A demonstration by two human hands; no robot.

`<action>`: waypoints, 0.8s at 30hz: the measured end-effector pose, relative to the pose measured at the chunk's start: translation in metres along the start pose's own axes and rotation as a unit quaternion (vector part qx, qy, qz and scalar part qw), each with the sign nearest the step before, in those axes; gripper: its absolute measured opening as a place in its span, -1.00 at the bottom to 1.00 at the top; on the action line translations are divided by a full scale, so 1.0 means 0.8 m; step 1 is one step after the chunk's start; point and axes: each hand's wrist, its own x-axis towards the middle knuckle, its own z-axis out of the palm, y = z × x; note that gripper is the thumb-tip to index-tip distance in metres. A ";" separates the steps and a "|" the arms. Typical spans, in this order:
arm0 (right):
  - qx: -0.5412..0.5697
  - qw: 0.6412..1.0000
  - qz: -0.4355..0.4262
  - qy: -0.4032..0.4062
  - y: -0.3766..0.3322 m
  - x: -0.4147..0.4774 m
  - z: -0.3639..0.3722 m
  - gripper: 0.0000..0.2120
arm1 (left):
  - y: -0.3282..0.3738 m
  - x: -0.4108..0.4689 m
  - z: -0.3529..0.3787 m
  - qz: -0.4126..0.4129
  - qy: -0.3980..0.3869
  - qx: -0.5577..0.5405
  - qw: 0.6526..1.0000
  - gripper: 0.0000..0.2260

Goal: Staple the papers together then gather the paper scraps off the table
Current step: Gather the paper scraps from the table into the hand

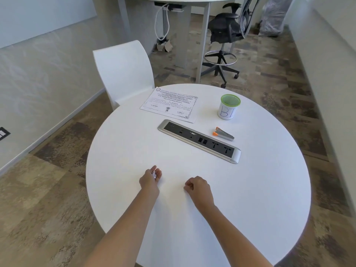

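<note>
Left hand (150, 178) cups crumpled paper scraps (154, 174), apparently.

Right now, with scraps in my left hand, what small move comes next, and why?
Probably carry the left hand to the white green-rimmed mesh cup and drop its crumpled white paper scraps: no loose scraps show on the round white table.

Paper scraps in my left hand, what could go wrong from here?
The paper scraps sit loosely in the cupped left hand, so some may spill on the way to the green-rimmed cup. That reach would cross the socket strip and could nudge the stapler.
</note>
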 end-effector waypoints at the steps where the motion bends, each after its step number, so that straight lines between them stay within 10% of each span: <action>1: -0.016 1.000 -0.012 -0.001 0.000 -0.001 0.002 -0.87 | 0.001 0.001 0.000 0.002 0.008 -0.005 1.000 -0.76; 15: -0.144 0.986 -0.081 -0.020 -0.009 0.006 0.017 -0.93 | -0.008 -0.001 -0.003 0.005 0.012 -0.001 1.000 -0.77; 19: -0.084 0.992 -0.019 -0.097 0.001 0.016 0.026 -0.63 | -0.010 -0.007 -0.002 -0.007 -0.006 0.003 1.000 -0.75; 24: 0.036 0.999 0.011 -0.013 0.002 0.016 0.003 -0.91 | -0.010 -0.010 -0.003 -0.034 -0.040 0.019 0.998 -0.74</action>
